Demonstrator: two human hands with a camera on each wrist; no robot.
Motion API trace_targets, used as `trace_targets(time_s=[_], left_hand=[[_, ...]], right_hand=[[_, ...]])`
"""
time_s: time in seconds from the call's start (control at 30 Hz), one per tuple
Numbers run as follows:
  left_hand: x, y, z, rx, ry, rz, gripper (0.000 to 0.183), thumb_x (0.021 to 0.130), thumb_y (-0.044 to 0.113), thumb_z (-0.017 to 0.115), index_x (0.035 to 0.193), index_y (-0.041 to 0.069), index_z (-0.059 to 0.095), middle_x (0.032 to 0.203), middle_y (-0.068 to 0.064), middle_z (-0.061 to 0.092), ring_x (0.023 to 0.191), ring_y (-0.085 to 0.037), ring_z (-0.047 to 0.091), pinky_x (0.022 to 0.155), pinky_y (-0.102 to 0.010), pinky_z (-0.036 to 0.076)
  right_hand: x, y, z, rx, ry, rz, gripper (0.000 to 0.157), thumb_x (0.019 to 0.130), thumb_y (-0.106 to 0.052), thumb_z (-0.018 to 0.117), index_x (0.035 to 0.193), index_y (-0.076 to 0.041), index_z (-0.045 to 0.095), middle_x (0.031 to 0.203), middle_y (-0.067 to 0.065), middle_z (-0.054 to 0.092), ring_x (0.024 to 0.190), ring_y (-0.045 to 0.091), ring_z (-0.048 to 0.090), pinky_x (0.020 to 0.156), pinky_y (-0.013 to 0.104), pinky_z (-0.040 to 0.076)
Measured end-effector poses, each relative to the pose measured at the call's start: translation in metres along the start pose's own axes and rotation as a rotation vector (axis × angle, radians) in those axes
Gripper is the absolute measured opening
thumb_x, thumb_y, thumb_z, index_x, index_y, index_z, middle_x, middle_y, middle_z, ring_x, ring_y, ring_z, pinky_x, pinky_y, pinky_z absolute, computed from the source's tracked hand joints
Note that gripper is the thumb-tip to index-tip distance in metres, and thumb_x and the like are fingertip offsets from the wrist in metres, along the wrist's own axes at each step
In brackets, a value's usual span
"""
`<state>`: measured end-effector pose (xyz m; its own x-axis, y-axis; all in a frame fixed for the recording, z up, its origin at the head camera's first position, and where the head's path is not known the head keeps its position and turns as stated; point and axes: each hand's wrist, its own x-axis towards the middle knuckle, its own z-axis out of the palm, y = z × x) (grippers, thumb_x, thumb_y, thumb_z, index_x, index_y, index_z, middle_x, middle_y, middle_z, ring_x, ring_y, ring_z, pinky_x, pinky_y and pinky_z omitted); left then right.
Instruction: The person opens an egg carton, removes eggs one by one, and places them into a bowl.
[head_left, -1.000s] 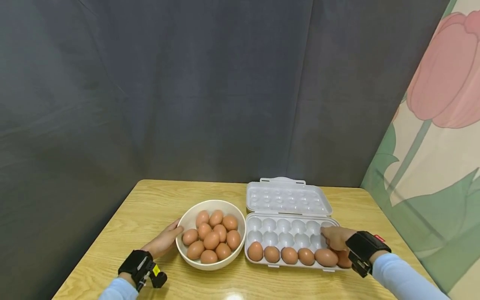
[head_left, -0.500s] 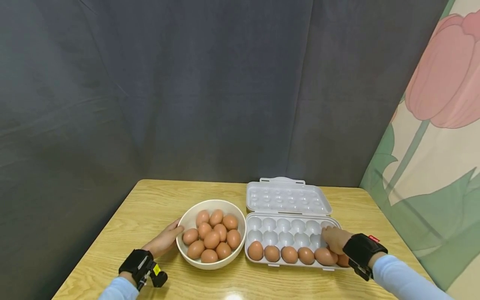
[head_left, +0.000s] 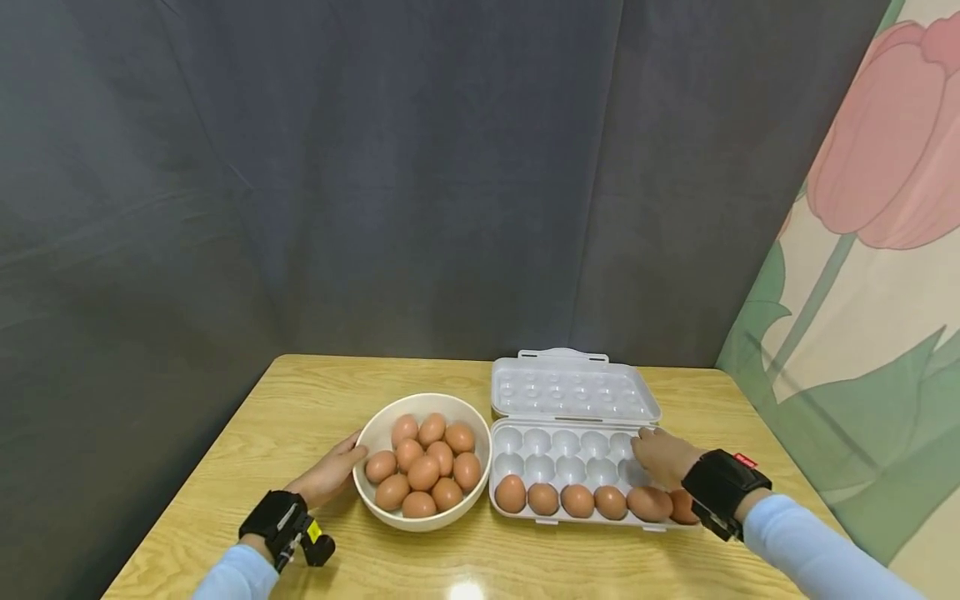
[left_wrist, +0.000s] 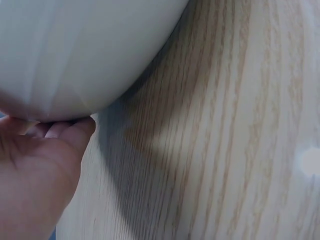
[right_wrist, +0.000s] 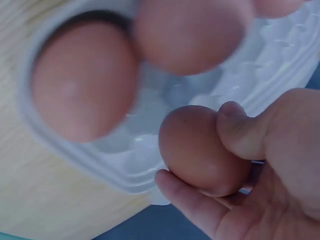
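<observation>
My left hand [head_left: 327, 473] holds the cream bowl [head_left: 420, 524] at its left side, thumb at the rim. In the left wrist view its fingertips [left_wrist: 82, 127] press against the underside of the bowl's curved wall. Brown eggs [head_left: 423, 472] are heaped inside. My right hand [head_left: 663, 458] is over the right end of the open egg carton [head_left: 567, 443]. The right wrist view shows it gripping a brown egg [right_wrist: 202, 150] between thumb and fingers, close over the cups; in the head view the hand hides this egg. A row of eggs [head_left: 577, 501] fills the carton's front cups.
The carton's lid [head_left: 573, 393] lies folded back behind it on the wooden table [head_left: 300, 400]. Bowl and carton stand side by side, nearly touching. A dark curtain [head_left: 450, 183] hangs behind, and a tulip-patterned panel [head_left: 862, 333] stands at the right.
My right hand has shifted slightly back and left over the carton's right end. My left hand and the bowl have stayed put. The head view has tilted a little.
</observation>
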<state>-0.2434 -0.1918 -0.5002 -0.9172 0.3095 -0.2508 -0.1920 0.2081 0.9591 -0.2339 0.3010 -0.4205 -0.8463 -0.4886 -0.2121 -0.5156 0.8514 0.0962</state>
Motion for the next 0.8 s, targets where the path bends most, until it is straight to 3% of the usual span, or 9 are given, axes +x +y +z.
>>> trace_targets(time_s=[0.2,0.43,0.53,0.7,0.8], left_hand=[[0.000,0.003,-0.005,0.068,0.019,-0.001,0.050,0.099,0.020,0.028,0.145,0.002,0.020,0.149,-0.024,0.021,0.135,-0.039,0.025,0.108,-0.052,0.028],[0.008,0.006,-0.001,0.114,-0.019,0.049,0.055,0.099,0.029,0.030,0.145,0.000,0.020,0.147,-0.027,0.022,0.133,-0.040,0.029,0.105,-0.050,0.035],[0.011,0.003,0.005,0.083,-0.053,0.039,0.054,0.100,0.027,0.028,0.146,0.001,0.019,0.147,-0.027,0.021,0.133,-0.041,0.027,0.105,-0.050,0.035],[0.011,-0.003,0.016,0.033,-0.048,0.012,0.049,0.100,0.019,0.028,0.146,0.001,0.019,0.148,-0.025,0.023,0.134,-0.041,0.026,0.106,-0.051,0.033],[0.012,-0.001,0.019,0.031,-0.032,0.023,0.049,0.100,0.018,0.028,0.145,0.001,0.021,0.148,-0.024,0.023,0.134,-0.040,0.026,0.107,-0.053,0.030]], right_hand=[[0.023,-0.021,-0.026,0.030,0.074,-0.112,0.012,0.076,0.003,0.064,0.086,0.001,0.058,0.080,0.009,0.052,0.069,0.023,0.051,0.060,0.034,0.047],[0.058,-0.053,-0.058,0.029,0.180,-0.238,0.022,0.072,0.011,0.062,0.092,0.000,0.060,0.090,0.011,0.056,0.076,0.023,0.053,0.069,0.035,0.050],[0.070,-0.070,-0.057,0.028,0.262,-0.311,0.028,0.073,0.010,0.061,0.101,0.003,0.059,0.099,0.014,0.057,0.086,0.027,0.055,0.077,0.037,0.051],[0.089,-0.103,-0.048,0.042,0.381,-0.413,0.027,0.079,0.003,0.062,0.105,0.001,0.057,0.107,0.013,0.057,0.097,0.027,0.055,0.084,0.035,0.051],[0.101,-0.121,-0.045,0.057,0.382,-0.419,0.035,0.078,0.003,0.063,0.112,0.003,0.056,0.111,0.013,0.055,0.104,0.028,0.054,0.086,0.035,0.051]])
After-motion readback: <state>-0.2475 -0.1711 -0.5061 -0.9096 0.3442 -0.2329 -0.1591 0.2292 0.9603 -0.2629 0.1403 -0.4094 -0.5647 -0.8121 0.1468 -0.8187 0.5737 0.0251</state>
